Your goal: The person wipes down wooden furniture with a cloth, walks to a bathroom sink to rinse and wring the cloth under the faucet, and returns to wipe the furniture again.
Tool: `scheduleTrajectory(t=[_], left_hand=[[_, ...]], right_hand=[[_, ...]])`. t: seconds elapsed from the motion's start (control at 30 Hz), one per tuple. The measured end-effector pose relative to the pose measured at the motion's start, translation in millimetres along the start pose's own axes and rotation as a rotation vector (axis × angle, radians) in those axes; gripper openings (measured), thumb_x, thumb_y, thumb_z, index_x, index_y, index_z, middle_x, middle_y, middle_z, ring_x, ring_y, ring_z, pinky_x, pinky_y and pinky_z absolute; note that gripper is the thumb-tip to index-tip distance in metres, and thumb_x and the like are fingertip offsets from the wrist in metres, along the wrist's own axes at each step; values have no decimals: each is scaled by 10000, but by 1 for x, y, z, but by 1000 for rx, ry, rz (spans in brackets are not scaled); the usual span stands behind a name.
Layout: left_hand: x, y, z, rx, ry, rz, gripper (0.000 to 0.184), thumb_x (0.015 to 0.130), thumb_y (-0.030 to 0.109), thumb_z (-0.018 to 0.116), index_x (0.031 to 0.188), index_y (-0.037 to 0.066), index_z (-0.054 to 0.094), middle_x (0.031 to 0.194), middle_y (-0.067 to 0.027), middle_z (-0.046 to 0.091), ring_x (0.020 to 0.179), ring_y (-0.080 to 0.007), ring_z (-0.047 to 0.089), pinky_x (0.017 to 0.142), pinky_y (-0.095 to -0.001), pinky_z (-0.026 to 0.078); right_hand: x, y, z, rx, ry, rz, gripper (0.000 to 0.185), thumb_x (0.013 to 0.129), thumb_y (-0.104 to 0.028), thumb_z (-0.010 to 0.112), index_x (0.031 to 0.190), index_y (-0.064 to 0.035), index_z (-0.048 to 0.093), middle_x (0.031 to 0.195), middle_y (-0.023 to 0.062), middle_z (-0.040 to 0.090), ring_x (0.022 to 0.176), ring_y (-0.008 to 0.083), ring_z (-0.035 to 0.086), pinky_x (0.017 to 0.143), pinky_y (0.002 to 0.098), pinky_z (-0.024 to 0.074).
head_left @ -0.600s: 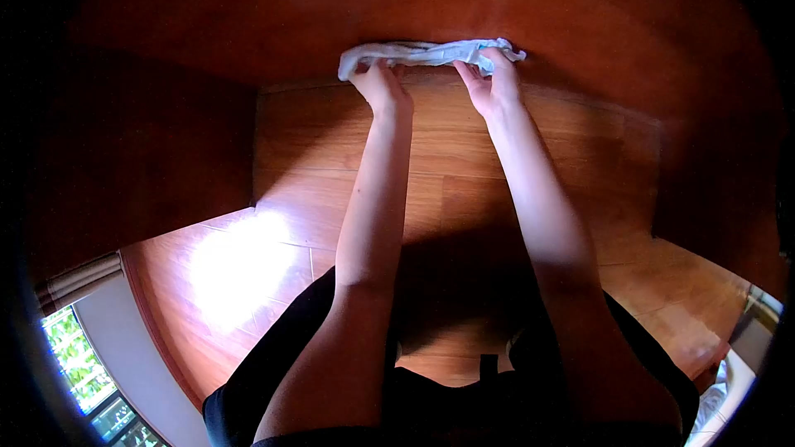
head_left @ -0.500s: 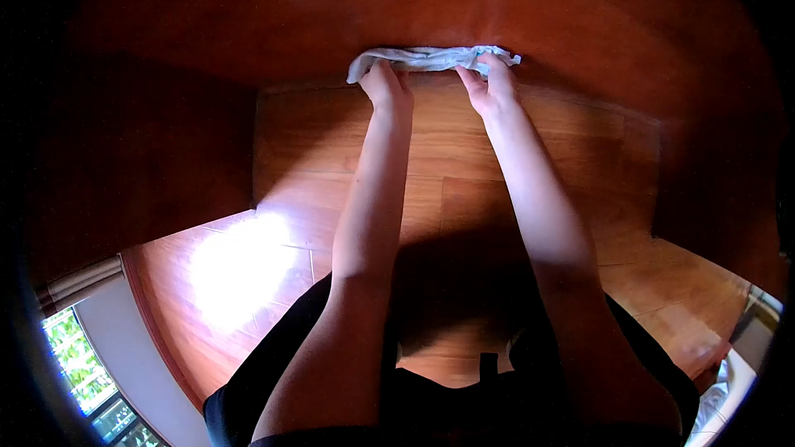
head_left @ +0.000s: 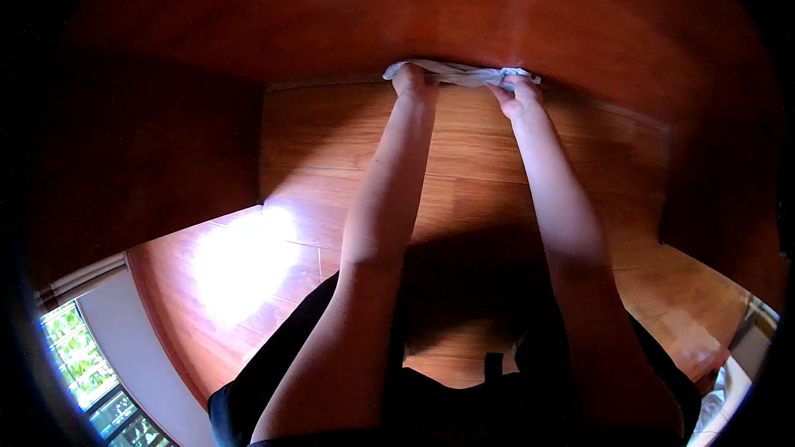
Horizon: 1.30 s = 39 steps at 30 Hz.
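A pale, crumpled cloth (head_left: 465,74) is stretched sideways between my two hands, low against a reddish-brown wooden panel (head_left: 464,8) where it meets the floor. My left hand (head_left: 409,81) is closed on the cloth's left end, its fingers partly hidden behind the wrist. At the right end, my right hand (head_left: 522,97) pinches the cloth, with the thumb on the near side. Both arms reach straight forward.
Dark wooden side panels stand at left (head_left: 149,157) and right (head_left: 720,174). Wood-plank floor (head_left: 472,145) lies under my arms, with a bright light patch (head_left: 247,265) at left. A window (head_left: 79,348) shows at lower left.
Both hands and the cloth have moved to the right and slightly down, toward the panel's bottom edge. Both hands keep hold of the cloth.
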State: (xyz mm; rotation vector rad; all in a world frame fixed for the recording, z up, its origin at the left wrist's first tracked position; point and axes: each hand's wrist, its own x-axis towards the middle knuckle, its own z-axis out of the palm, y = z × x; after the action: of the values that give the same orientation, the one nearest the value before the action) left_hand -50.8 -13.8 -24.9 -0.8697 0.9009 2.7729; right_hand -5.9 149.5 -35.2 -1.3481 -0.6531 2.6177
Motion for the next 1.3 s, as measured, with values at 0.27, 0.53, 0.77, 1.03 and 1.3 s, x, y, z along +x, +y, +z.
scheduleTrajectory(t=[0.27,0.53,0.77,1.03,1.3], left_hand=[[-24,15,10,-269,-87,-81,457,834,304,310,1231,96,394,1318,-115,340,1201,-303,321,980,-532,264],[-30,64,8,-274,-229,-62,545,790,378,343,1249,86,377,1293,-119,352,1177,-297,342,954,-493,290],[-20,131,-25,-161,-77,374,484,778,395,383,1143,82,443,1147,-124,438,1034,-265,414,843,-445,346],[-6,254,-66,-200,62,466,535,840,308,312,1306,45,306,1351,-142,281,1244,-304,264,1012,-445,240],[-5,211,-41,25,96,479,567,845,385,310,1332,96,292,1375,-107,286,1238,-294,302,1005,-510,245]], right_hand=[[-21,-9,24,-41,-45,-19,290,701,75,422,988,37,430,1103,211,401,1039,379,426,861,584,422],[-30,23,53,-104,-27,-119,316,664,116,418,971,42,429,1067,204,393,1001,359,431,895,560,406],[-45,105,91,174,-137,212,185,698,73,450,882,72,450,986,215,445,944,333,480,892,484,453],[-77,231,162,189,-305,367,109,797,-20,473,894,28,489,954,146,469,967,251,474,893,384,447],[-104,204,136,231,-425,177,187,892,-92,345,1021,-5,448,1003,164,506,979,279,510,917,429,434]])
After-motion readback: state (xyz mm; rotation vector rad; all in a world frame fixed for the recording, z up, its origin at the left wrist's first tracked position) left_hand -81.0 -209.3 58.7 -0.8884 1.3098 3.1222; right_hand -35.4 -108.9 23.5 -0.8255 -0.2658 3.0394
